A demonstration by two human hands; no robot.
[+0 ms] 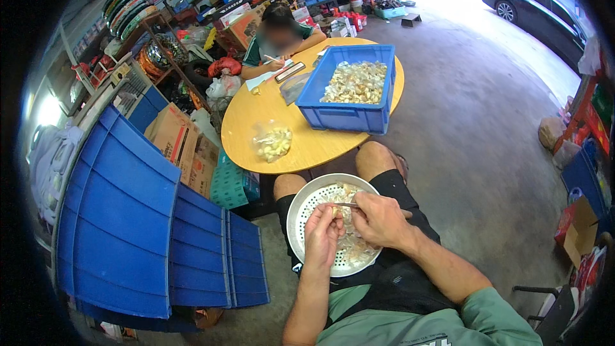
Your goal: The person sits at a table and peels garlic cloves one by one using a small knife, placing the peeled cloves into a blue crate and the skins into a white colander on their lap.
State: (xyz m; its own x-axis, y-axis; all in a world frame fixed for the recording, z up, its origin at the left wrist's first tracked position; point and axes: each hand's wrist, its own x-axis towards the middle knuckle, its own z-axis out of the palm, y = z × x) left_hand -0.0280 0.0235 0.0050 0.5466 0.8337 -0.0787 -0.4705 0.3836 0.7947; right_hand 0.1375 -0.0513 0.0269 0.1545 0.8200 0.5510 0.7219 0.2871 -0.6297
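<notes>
A white perforated colander (294, 234) rests on my lap, with thin pale garlic skins (351, 243) inside it. Over the colander, the fingertips of my left hand (321, 234) pinch a small garlic clove (336, 211). My right hand (383, 219) is wrapped round a small knife (346, 204), its blade pointing left against the clove. Ahead on the table, a clear plastic bag (273, 143) holds peeled, yellowish cloves. To its right stands a blue plastic crate (346, 119) with a heap of garlic cloves (359, 83) in it.
Across the oval wooden table (240, 118) another person (282, 35) writes on paper with a pen. Tall blue panels (118, 211) and cardboard boxes (182, 144) stand close at my left. Far right are a dark car (535, 3) and an open carton (582, 234) on the floor.
</notes>
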